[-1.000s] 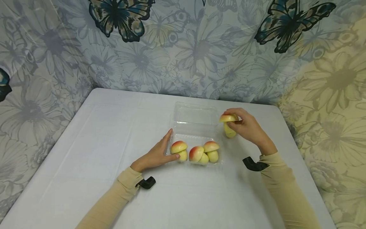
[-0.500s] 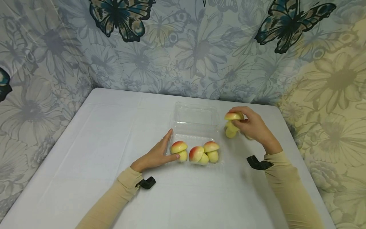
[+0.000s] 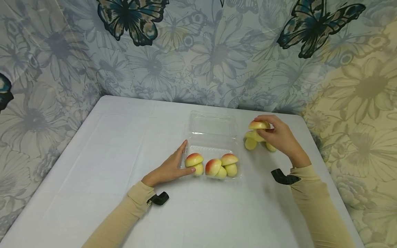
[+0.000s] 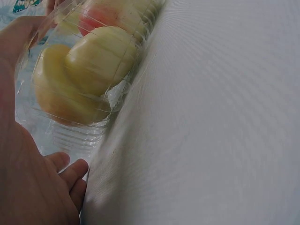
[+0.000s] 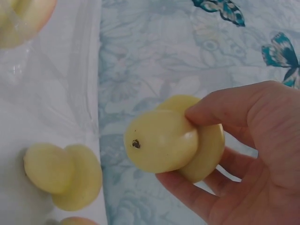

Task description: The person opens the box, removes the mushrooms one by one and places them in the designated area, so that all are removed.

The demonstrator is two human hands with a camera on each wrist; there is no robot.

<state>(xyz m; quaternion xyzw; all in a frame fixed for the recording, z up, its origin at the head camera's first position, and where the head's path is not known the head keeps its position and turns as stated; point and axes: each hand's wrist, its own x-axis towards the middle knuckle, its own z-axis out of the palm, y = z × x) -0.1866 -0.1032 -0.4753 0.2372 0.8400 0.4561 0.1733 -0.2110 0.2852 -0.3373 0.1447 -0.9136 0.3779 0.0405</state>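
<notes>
Indoor corner; home or makeshift studio, can't tell which. Floral wall covering [image 3: 198, 69], large dark-edged butterflies [image 3: 126, 19], white-covered table [image 3: 204, 217] against it.

On the bench [image 3: 108, 155], we see a box [image 3: 214, 150] with its lid [image 3: 214, 124] behind it. Three mushrooms [image 3: 213, 167] sit inside, near the front. More mushrooms [image 3: 250, 144] lie right of the box, near one mushroom [image 5: 161, 143] in the right fingers [image 5: 187, 193]. The left fingers [image 3: 180, 150] are at its left side.

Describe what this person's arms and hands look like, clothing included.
The left sleeve and right sleeve are long, plain and beige, ending at the wrists. Each wrist carries a curved black device. The left hand and right hand are ungloved.
</notes>
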